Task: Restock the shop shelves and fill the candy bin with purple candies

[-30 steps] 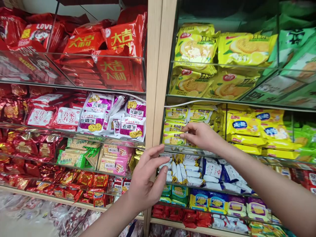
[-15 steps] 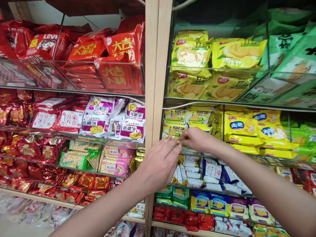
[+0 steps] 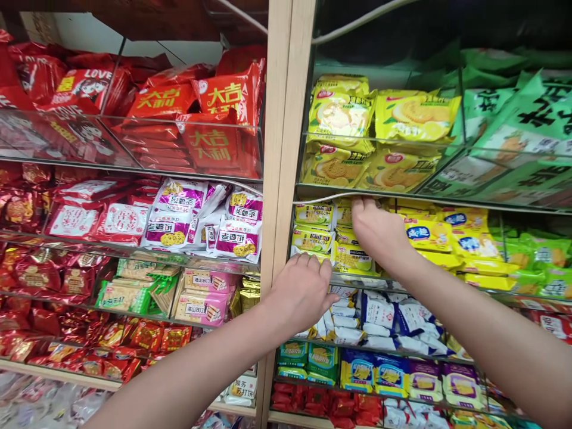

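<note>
My left hand (image 3: 304, 292) is at the front lip of a clear bin, fingers bent together over the edge and thumb apart in front. Its fingertips meet the lower yellow-green lemon biscuit packs (image 3: 311, 239) and are hidden there. Higher and to the right, my right hand (image 3: 379, 232) reaches into the same bin with curled fingers. A yellow lemon biscuit pack (image 3: 353, 257) shows just below it, in the right-hand stack. Its fingertips lie out of sight among the packs, so what they hold cannot be seen.
A wooden upright (image 3: 286, 137) divides the shelving. Above the bin, a shelf edge (image 3: 402, 196) and a loose white cable (image 3: 322, 198) run close to my right hand. Yellow snack packs (image 3: 426, 235) fill the right neighbour bin; blue-and-white packs (image 3: 378, 313) sit below.
My right hand has moved up and deeper into the bin, away from my left. My left hand has dropped slightly, its fingers more bent. More of the right-hand lemon biscuit stack shows.
</note>
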### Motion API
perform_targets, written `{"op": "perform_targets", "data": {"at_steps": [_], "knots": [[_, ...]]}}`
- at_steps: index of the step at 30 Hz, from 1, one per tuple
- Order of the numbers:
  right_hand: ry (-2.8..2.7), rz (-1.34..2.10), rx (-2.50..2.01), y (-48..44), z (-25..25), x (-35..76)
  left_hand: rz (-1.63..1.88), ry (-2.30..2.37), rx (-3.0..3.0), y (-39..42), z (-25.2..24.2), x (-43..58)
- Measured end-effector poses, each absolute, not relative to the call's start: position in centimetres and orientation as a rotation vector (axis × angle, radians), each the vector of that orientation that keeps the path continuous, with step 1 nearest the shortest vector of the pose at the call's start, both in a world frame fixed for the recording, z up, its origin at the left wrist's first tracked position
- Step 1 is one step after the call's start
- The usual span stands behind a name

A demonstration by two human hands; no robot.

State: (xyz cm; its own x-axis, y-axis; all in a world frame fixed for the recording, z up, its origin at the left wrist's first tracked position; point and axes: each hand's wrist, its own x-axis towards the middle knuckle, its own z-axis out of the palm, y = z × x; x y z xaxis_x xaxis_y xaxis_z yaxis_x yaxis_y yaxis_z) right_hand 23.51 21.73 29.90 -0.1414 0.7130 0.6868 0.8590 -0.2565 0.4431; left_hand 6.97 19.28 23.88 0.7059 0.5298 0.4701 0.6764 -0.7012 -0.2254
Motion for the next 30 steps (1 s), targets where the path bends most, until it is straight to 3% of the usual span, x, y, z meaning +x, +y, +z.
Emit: {"op": "perform_targets", "data": {"at_steps": [12,22,27,30], "knots": [[-1.809,-1.347,-1.958,22.5,30.5,23.9,-0.548,-0.947,-2.628,18.9,24.7,6.9],[-1.811,-1.536,-1.795,20.7,30.2,25.0,-0.452,-1.122,-2.78,19.7,25.5,8.4],[-1.83,-1.588,-1.679,19.7,29.4,25.2,-0.675,-1.029,-2.817,19.8,25.8,8.2],[-1.813,-1.595,-1.536,19.5,28.6,25.3,-1.006,-1.004,-2.923,20.5,25.8,8.2]]}}
